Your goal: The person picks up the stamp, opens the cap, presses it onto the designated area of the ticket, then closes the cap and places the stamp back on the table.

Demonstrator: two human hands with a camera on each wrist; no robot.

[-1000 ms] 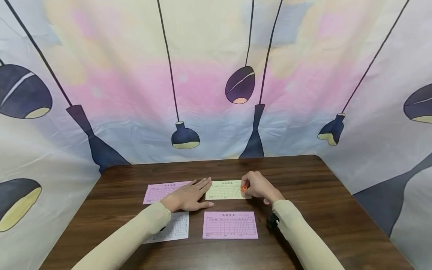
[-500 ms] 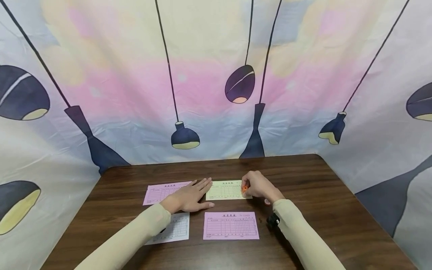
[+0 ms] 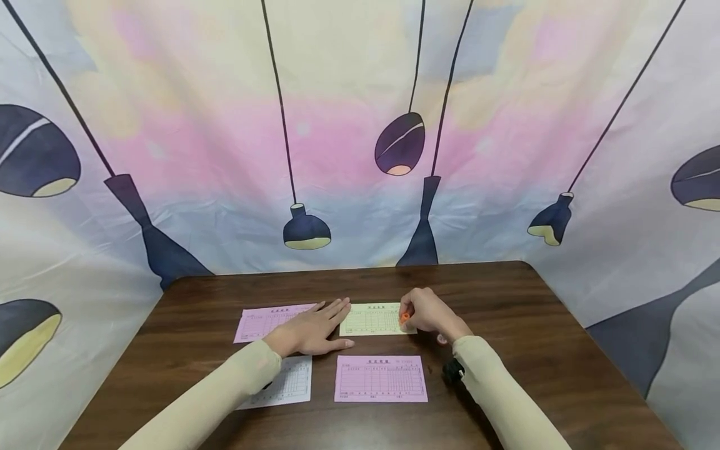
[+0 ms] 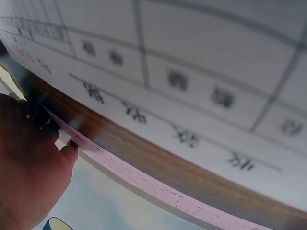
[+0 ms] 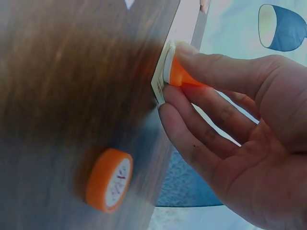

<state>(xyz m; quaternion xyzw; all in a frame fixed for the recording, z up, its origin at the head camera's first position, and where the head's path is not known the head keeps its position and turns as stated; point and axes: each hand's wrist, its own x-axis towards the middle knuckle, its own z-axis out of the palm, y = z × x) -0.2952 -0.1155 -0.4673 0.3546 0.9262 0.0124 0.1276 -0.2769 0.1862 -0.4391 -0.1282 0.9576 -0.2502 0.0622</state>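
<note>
In the head view my right hand (image 3: 432, 310) holds an orange stamp (image 3: 405, 317) at the right end of a yellow form (image 3: 368, 321). Up close in the right wrist view, thumb and fingers pinch the stamp's orange handle (image 5: 177, 74), its white base against the paper. The orange cap (image 5: 110, 181), with a white marked label, lies apart on the table. My left hand (image 3: 312, 329) rests flat, fingers extended, its fingertips at the yellow form's left edge. It partly covers a pink form (image 3: 260, 325). The stamp's printing face is hidden.
A second pink form (image 3: 381, 379) lies nearer on the brown wooden table (image 3: 495, 294). Left of it is a white form (image 3: 297, 381), partly under my left forearm. A patterned curtain (image 3: 349, 187) stands behind the table.
Both hands, the stamp and the forms keep their places on the table. Only the head view shifts slightly.
</note>
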